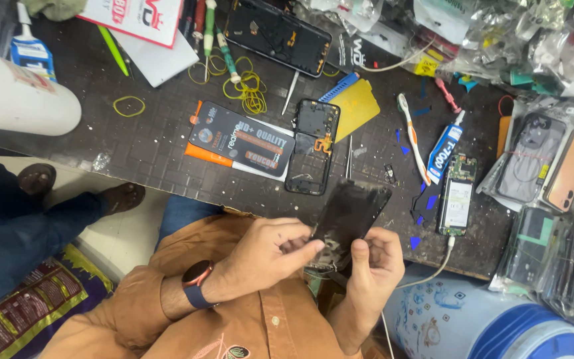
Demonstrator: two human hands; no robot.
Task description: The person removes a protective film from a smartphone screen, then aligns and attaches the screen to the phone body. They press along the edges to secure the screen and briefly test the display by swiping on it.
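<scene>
Below the near edge of the dark workbench (134, 149), over the person's lap, both bare hands hold 1 black phone screen panel (350, 216), tilted with its top end toward the bench. Left hand (270, 256), with a smartwatch (197, 276) on its wrist, pinches the panel's lower left edge between thumb and fingertips, closed tight on it. Right hand (373, 266) cups the lower right side from beneath, thumb pressed against the glass, so its grip is also closed on the panel.

On the bench just beyond the panel lies an open phone frame (313, 146), black, with an orange flex cable showing. Beside it to the left sits a black and orange battery package (240, 143). To the right, a phone with its back removed (458, 196) shows a white battery and green circuit board, with a white cable (433, 272) running from its bottom end. A blue and white glue tube (446, 153) and a toothbrush (412, 136) lie near it. A yellow plastic card (355, 106) rests farther back, and yellow rubber bands (250, 86) are scattered to the left of it.
</scene>
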